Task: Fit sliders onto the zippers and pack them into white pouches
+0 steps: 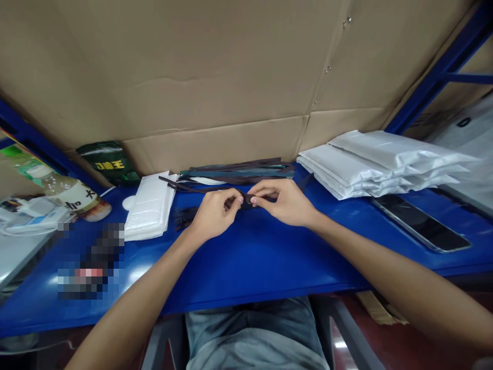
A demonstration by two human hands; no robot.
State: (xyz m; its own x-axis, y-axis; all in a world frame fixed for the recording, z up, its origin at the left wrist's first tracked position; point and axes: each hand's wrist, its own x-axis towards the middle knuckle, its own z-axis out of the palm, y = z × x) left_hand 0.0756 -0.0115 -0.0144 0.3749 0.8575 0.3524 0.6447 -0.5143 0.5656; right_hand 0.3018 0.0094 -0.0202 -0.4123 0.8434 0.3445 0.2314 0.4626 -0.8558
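Observation:
Both hands meet over the blue table. My left hand and my right hand each pinch one end of a small dark strap, thumbs and forefingers closed on it. More of the dark strap trails left of my left hand. Just behind the hands lies a pile of long dark strips against the cardboard wall.
A stack of white flat packets lies to the left, and a pile of white plastic bags to the right. A phone rests at the right. A bottle and a green pouch sit far left. Cardboard closes the back.

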